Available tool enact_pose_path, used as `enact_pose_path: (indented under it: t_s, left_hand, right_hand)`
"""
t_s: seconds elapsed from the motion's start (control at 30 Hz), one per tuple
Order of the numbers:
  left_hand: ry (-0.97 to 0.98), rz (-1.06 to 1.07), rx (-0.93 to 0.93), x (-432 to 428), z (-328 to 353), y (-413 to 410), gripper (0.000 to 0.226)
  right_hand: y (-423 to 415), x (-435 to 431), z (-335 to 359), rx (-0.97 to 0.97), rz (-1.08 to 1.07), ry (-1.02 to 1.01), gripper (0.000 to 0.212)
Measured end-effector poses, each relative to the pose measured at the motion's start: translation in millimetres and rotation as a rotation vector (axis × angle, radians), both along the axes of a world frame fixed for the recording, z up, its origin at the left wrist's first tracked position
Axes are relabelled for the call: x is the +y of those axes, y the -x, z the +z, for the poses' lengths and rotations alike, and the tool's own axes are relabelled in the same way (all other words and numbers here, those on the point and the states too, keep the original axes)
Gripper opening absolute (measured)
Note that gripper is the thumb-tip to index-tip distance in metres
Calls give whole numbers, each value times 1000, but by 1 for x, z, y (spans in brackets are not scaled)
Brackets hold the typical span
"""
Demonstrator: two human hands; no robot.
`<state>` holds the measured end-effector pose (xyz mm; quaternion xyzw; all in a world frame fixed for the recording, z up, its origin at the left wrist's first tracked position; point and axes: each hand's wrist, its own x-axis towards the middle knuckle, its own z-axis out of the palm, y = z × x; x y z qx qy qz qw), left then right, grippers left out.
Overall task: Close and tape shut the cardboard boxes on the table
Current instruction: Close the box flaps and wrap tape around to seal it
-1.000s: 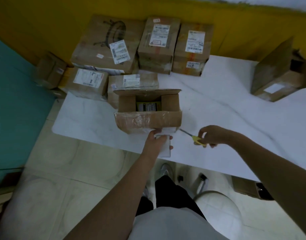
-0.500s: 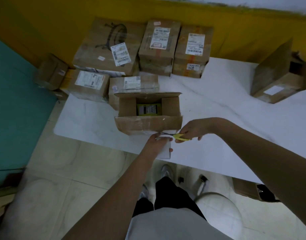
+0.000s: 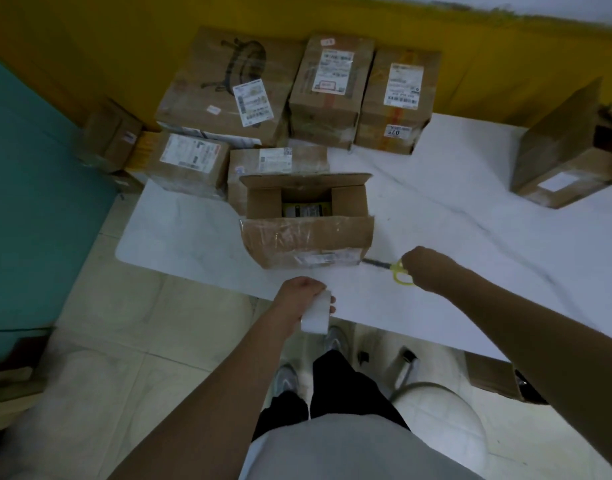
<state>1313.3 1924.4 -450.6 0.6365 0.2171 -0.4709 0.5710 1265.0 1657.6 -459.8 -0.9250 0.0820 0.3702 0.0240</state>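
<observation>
An open cardboard box [image 3: 306, 242] stands near the front edge of the white table [image 3: 470, 237], its flaps up and a yellow item visible inside. Clear tape shines across its near flap. My left hand [image 3: 299, 299] grips a white tape roll [image 3: 316, 315] just below the box, off the table's edge. My right hand [image 3: 427, 270] holds yellow-handled scissors [image 3: 399, 271], whose blades point left toward the box's lower right corner.
Several sealed, labelled cardboard boxes [image 3: 328, 95] are stacked at the table's back left against a yellow wall. Another box [image 3: 567, 150] lies tilted at the far right. A teal surface lies left; a white stool [image 3: 439, 417] stands under the table's front.
My right hand drew the scissors back to the right from the tape at the box's front. My left hand pulled the roll down and away from the box.
</observation>
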Motion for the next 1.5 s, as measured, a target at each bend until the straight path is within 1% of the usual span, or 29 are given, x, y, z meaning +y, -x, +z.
enact_pose_path:
  t_s: [0.07,0.17,0.27,0.3,0.33,0.37,0.4,0.43,0.47,0.5,0.53,0.6,0.67,0.77,0.9,0.97,1.03,1.1,1.17,1.2,1.3,1.37,1.43,1.47,1.5]
  left_hand:
    - [-11,9,-47,-1,-4,3,20]
    - [-116,-79,-190,0,-11,4,12]
    - [-119,-66,-209,1,-11,5,8]
    - [-119,-59,-205,1,-8,5,8]
    - [-122,-51,-202,2,-5,5,7]
    - [-120,-36,-198,3,-4,4,6]
    - [-109,-15,-189,4,-4,4,5]
    - [-84,11,-181,5,-4,4,5]
    - [-64,27,-177,5,-4,4,6]
    - [-55,38,-183,6,-6,3,8]
    - [-70,27,-202,5,-10,3,10]
    - [-140,-28,-268,8,-21,3,13]
    - [-215,-101,-306,12,-35,1,11]
    - [-297,-202,-355,20,-56,2,9]
    - [-298,-300,-466,26,-86,17,15]
    - [-328,-311,-551,26,-103,18,9]
    - [-383,-335,-608,22,-117,15,14]
    - [-477,-435,-670,16,-120,10,4]
    - [-584,-542,-749,12,-123,13,13]
    - [-617,-556,-781,11,-123,15,14]
    - [-601,-546,-893,14,-126,21,10]
    - [-583,-583,-941,18,-126,20,9]
    - [-570,-581,-971,19,-127,18,15]
    - [-556,-524,-955,18,-126,17,29]
    - [-541,-434,-913,18,-125,15,47]
  right_hand:
    - [1,13,-5,-74,-157,-6,20]
    - [11,28,-18,-270,-328,55,16]
    - [22,42,-26,-462,-482,58,10]
    - [22,49,-23,-483,-552,22,14]
    - [20,57,-19,-467,-618,-54,27]
    - [18,67,-13,-410,-659,-176,41]
    - [17,79,-6,-336,-694,-351,52]
    - [19,96,3,-261,-735,-543,55]
    - [23,114,9,-198,-756,-687,55]
    - [30,130,12,-158,-747,-763,52]
    - [36,144,10,-154,-718,-790,47]
    - [50,161,1,-230,-675,-779,35]
    - [64,172,-9,-334,-675,-744,39]
    - [83,195,-26,-414,-786,-719,47]
    - [95,213,-61,-343,-923,-670,49]
    - [87,209,-73,-312,-963,-642,51]
    - [75,203,-80,-282,-944,-580,50]
    - [64,200,-85,-282,-952,-558,48]
    - [59,201,-92,-293,-959,-565,52]
    - [59,203,-94,-289,-956,-556,54]
    - [60,207,-96,-277,-938,-540,55]
    - [58,206,-94,-256,-920,-532,54]
    - [56,204,-94,-234,-917,-549,53]
    - [56,203,-94,-228,-925,-562,53]
    - [56,202,-95,-217,-936,-569,53]
